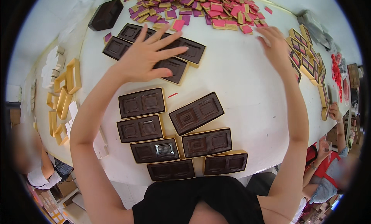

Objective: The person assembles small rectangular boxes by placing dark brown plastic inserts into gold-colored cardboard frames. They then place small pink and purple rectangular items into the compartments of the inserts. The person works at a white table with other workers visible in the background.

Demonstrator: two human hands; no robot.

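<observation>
My left hand [145, 56] is spread with fingers apart over gold-edged boxes with dark brown two-cavity trays [190, 49] at the far left of the table. It hides part of them, and I cannot tell how firmly it touches. Far right, my right hand [273, 46] reaches forward, fingers apart and nothing visible in it. It is near the pink end of a heap of small purple, pink and gold pieces [232, 11]. Closer to me, several more boxes with brown trays [141, 103] lie in two rough columns. One tray [165, 149] has a shiny cavity.
A dark stack of trays [106, 14] stands far left. Empty gold frames [73, 76] and white cartons [54, 67] line the left side. Filled boxes [309, 69] and red ribbons [337, 75] lie at right. A person sits at each side; the right one's hand [334, 112] is by the filled boxes.
</observation>
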